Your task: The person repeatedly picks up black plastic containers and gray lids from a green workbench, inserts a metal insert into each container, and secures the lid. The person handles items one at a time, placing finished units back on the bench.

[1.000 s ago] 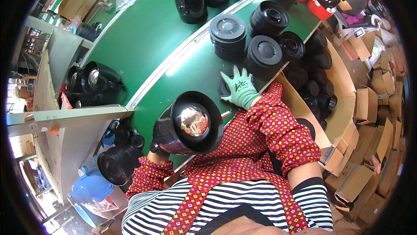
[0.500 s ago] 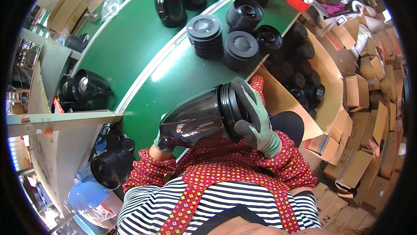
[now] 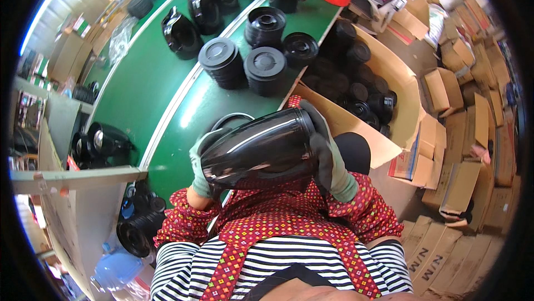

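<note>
Both my gloved hands hold a glossy black jug shell (image 3: 258, 148) lying on its side above my lap. My left hand (image 3: 201, 159) is wrapped round its rounded left end. My right hand (image 3: 327, 153), in a green glove with a dark palm, is closed over the wide right end and hides part of its rim. Just behind the shell shows a dark curved rim (image 3: 232, 116) by the green table; whether it is a loose ring or part of the shell I cannot tell.
On the green table (image 3: 133, 89) stand stacks of round black lids (image 3: 221, 62) and several glossy black jugs (image 3: 204, 10). At right, an open carton (image 3: 409, 117) holds black parts. Left are a metal shelf edge (image 3: 83, 177) and black rings (image 3: 136, 234). Cardboard boxes (image 3: 459, 184) fill the right.
The jug shell has been turned in my hands, and its threaded black collar no longer shows at the right end. More of my left hand shows. The view has shifted, moving the table things leftward.
</note>
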The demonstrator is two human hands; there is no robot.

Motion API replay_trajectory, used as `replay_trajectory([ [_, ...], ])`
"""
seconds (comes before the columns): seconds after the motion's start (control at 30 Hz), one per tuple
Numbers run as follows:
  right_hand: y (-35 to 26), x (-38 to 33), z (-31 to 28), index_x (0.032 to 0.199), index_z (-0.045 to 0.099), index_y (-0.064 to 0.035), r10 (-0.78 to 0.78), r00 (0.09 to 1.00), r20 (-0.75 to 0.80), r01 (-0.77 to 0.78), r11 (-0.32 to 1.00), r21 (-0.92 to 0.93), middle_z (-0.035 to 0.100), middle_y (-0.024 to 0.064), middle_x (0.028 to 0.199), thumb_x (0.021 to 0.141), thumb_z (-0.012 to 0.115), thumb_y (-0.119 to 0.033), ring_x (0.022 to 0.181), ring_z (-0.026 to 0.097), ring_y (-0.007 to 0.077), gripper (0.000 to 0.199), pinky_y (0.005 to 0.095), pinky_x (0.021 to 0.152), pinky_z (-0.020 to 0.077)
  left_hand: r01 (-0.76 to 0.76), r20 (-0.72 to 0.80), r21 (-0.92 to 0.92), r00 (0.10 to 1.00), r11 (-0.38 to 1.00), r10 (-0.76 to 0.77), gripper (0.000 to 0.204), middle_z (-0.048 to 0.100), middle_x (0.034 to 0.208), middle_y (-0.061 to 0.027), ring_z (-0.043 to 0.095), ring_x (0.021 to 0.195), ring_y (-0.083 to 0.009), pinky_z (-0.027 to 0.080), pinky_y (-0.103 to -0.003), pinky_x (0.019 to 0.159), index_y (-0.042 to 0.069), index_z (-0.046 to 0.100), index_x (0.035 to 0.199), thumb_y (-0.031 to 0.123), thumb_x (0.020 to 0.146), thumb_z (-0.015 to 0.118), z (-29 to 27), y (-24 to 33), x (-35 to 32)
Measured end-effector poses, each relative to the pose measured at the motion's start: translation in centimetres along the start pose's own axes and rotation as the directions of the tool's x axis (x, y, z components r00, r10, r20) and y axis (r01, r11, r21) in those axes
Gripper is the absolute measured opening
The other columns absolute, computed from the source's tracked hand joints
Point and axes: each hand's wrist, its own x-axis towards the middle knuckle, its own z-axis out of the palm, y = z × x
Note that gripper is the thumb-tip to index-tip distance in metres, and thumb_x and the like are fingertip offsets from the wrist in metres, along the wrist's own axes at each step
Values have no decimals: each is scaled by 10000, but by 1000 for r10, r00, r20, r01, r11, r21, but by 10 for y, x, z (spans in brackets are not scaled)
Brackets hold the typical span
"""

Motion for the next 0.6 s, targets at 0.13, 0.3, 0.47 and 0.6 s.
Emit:
replay_trajectory([
  [0.13,14,7,-32,1582,444,-24,341,935,98,-354,909,219,614,100,1423,1156,386,-493,1258,610,170,636,329,1133,461,-488,214,277,871,828,442,327,647,1387,-330,758,1098,-345,625,-397,902,-55,708,1214,-21,893,763,-11,44,35],
  [0.3,-48,9,-69,1580,468,-12,477,822,312,-494,869,-27,583,126,1508,1149,234,-607,1346,566,182,771,330,1230,360,-135,33,17,990,991,134,575,731,1271,-224,734,1126,-275,586,-411,1011,-86,702,1244,178,776,904,-7,41,45],
  [0.47,-56,1,-39,1668,233,60,-411,835,366,533,767,-357,236,238,1745,1087,492,-519,1650,112,377,860,479,1320,82,15,168,-259,985,966,30,658,737,1266,-218,732,1131,-302,578,-425,1027,-77,719,1213,293,717,941,13,25,42],
  [0.6,0,-5,-46,1566,461,31,287,952,108,-306,873,379,497,230,1596,1047,481,-691,1499,448,361,889,489,1256,327,-461,107,213,888,862,448,586,718,1265,-295,761,1067,-353,617,-434,923,-84,720,1159,256,735,942,20,80,62],
])
